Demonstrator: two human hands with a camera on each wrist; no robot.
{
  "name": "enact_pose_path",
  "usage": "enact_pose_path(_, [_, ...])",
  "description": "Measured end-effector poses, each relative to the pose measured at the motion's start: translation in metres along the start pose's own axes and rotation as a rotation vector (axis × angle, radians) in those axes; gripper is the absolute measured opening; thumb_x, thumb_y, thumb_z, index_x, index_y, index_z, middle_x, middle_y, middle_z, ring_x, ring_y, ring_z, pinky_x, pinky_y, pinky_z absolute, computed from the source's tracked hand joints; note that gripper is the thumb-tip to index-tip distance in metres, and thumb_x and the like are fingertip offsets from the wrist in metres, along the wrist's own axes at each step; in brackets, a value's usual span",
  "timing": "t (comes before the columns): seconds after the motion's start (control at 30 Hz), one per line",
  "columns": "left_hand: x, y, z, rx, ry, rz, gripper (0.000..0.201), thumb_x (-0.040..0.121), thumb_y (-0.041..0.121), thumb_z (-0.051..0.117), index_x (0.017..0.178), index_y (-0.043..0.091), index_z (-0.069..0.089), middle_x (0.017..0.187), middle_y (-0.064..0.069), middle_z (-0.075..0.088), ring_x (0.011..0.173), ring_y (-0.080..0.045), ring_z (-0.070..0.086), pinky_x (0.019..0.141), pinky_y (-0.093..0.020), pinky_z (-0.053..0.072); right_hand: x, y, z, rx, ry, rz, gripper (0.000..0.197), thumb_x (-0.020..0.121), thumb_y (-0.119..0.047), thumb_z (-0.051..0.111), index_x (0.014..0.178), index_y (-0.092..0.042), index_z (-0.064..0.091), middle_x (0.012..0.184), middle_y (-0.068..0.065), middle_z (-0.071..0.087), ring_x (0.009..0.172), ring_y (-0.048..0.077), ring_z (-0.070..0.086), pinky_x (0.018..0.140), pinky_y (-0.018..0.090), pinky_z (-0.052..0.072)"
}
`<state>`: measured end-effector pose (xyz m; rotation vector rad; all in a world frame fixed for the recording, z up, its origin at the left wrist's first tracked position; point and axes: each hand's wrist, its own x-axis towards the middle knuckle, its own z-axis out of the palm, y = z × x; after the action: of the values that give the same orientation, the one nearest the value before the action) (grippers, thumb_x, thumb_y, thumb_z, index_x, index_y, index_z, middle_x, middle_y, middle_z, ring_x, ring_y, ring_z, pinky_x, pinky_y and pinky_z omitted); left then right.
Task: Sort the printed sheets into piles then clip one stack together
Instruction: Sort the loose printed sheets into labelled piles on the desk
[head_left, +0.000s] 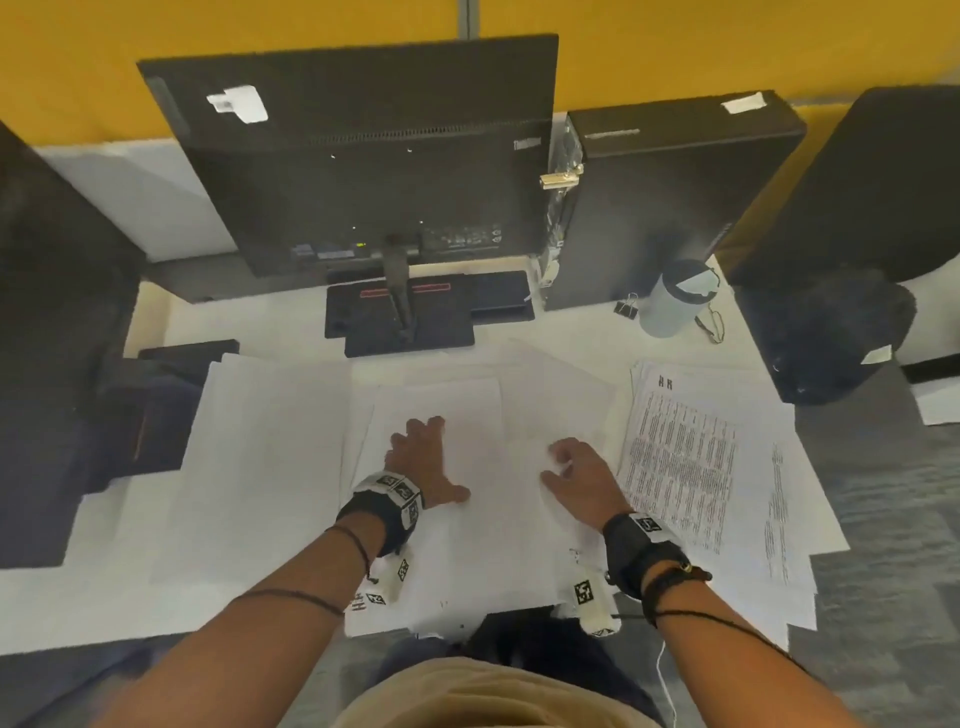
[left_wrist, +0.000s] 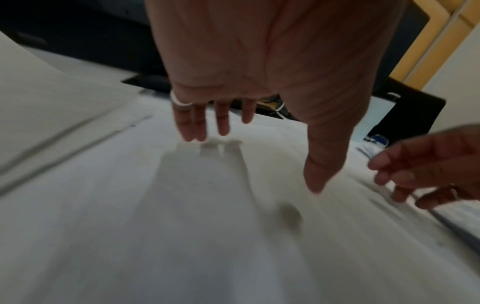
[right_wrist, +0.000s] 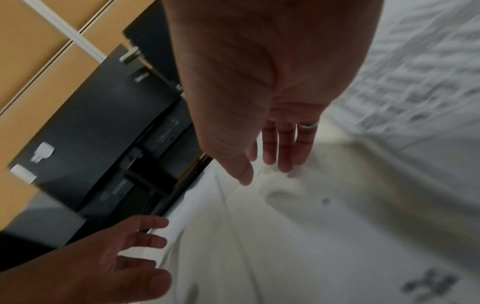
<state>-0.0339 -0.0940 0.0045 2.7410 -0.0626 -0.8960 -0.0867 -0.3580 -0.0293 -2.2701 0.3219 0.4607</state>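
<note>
White sheets (head_left: 467, 545) lie spread across the middle of the desk, their upper faces blank. My left hand (head_left: 447, 457) is flat on or just above them, fingers straight and spread; the left wrist view shows the left hand (left_wrist: 259, 160) casting a shadow on the paper (left_wrist: 182, 226). My right hand (head_left: 558, 465) hovers beside it, holding nothing; in the right wrist view the right hand (right_wrist: 265, 174) has its fingertips close to a sheet (right_wrist: 311, 236). A pile of printed pages (head_left: 685, 457) lies to the right, a blank-faced pile (head_left: 260, 441) to the left. A black binder clip (head_left: 626, 306) sits at the back right.
The back of a monitor (head_left: 363, 156) and its stand (head_left: 405, 317) face me behind the papers. A computer tower (head_left: 665, 197) stands to the right, with a pale bottle (head_left: 670, 299) in front. Black chairs (head_left: 857, 208) flank the desk.
</note>
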Motion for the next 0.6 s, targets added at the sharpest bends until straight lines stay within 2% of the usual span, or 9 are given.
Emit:
enact_pose_path(0.07, [-0.008,-0.019,0.005,0.078,-0.079,-0.033,0.127,0.06,0.061,0.089,0.158,0.03,0.015,0.16,-0.008,0.015,0.141,-0.044,0.03,0.112,-0.057,0.041,0.0,-0.024,0.025,-0.013,-0.082,0.0,0.046,0.094,-0.02,0.072,0.137,-0.014,0.056,0.124,0.004,0.053,0.098,0.02,0.059,0.081,0.012,0.042])
enact_pose_path(0.13, [-0.013,-0.034,0.014,0.128,-0.159,-0.004,0.127,0.063,0.057,0.091,0.16,0.036,0.011,0.169,-0.005,-0.003,0.15,-0.05,0.014,0.118,-0.062,0.033,0.0,-0.04,0.046,-0.04,-0.117,0.027,0.058,0.093,-0.027,0.071,0.144,-0.01,0.049,0.137,0.009,0.047,0.106,0.02,0.054,0.094,0.025,0.044])
enact_pose_path(0.23, [-0.017,-0.045,0.026,0.158,-0.184,0.034,0.127,0.071,0.046,0.091,0.162,0.041,0.002,0.172,0.002,-0.018,0.155,-0.051,-0.007,0.121,-0.065,0.028,0.001,-0.059,0.067,0.011,-0.11,0.111,0.069,0.089,-0.03,0.073,0.144,-0.009,0.038,0.14,0.012,0.038,0.108,0.021,0.046,0.09,0.028,0.043])
enact_pose_path(0.3, [-0.018,-0.047,0.031,0.148,-0.162,0.042,0.127,0.073,0.045,0.09,0.163,0.04,-0.001,0.172,0.004,-0.021,0.156,-0.051,-0.01,0.121,-0.064,0.029,0.004,-0.067,0.075,0.101,-0.121,0.218,0.077,0.087,-0.028,0.076,0.148,-0.012,0.032,0.139,0.011,0.042,0.117,0.028,0.053,0.095,0.032,0.049])
enact_pose_path(0.33, [-0.018,-0.047,0.032,0.141,-0.15,0.046,0.128,0.074,0.046,0.089,0.163,0.039,-0.002,0.172,0.004,-0.021,0.156,-0.05,-0.01,0.121,-0.063,0.029,0.005,-0.069,0.077,0.146,-0.116,0.254,0.072,0.087,-0.027,0.077,0.145,-0.01,0.039,0.135,0.01,0.052,0.118,0.031,0.059,0.096,0.035,0.052])
enact_pose_path(0.37, [-0.017,-0.048,0.034,0.129,-0.137,0.052,0.127,0.075,0.047,0.087,0.164,0.036,-0.004,0.172,0.003,-0.02,0.156,-0.05,-0.009,0.122,-0.062,0.029,0.006,-0.069,0.079,0.203,-0.096,0.244,0.055,0.087,-0.023,0.078,0.135,-0.009,0.054,0.123,0.008,0.064,0.114,0.031,0.065,0.092,0.034,0.056])
enact_pose_path(0.43, [-0.017,-0.048,0.035,0.076,-0.104,0.069,0.123,0.08,0.051,0.082,0.164,0.029,-0.004,0.172,-0.002,-0.017,0.157,-0.047,-0.005,0.123,-0.058,0.028,0.003,-0.071,0.075,0.254,-0.062,0.207,0.005,0.089,-0.016,0.075,0.094,-0.015,0.073,0.09,0.0,0.073,0.093,0.027,0.071,0.07,0.026,0.054])
enact_pose_path(0.5, [-0.015,-0.048,0.033,-0.017,-0.032,0.073,0.111,0.086,0.054,0.074,0.165,0.022,0.001,0.172,-0.009,-0.009,0.157,-0.044,0.003,0.124,-0.055,0.027,0.003,-0.07,0.065,0.256,-0.002,0.137,0.016,0.092,-0.016,0.07,0.078,-0.02,0.066,0.078,-0.005,0.068,0.078,0.02,0.066,0.061,0.023,0.045])
enact_pose_path(0.6, [-0.012,-0.05,0.025,-0.149,0.105,0.026,0.093,0.093,0.051,0.066,0.162,0.016,0.014,0.17,-0.014,0.004,0.153,-0.043,0.016,0.124,-0.052,0.028,0.005,-0.065,0.039,0.287,0.111,0.105,0.01,0.093,-0.023,0.068,0.087,-0.019,0.061,0.088,-0.003,0.066,0.078,0.017,0.06,0.071,0.026,0.046])
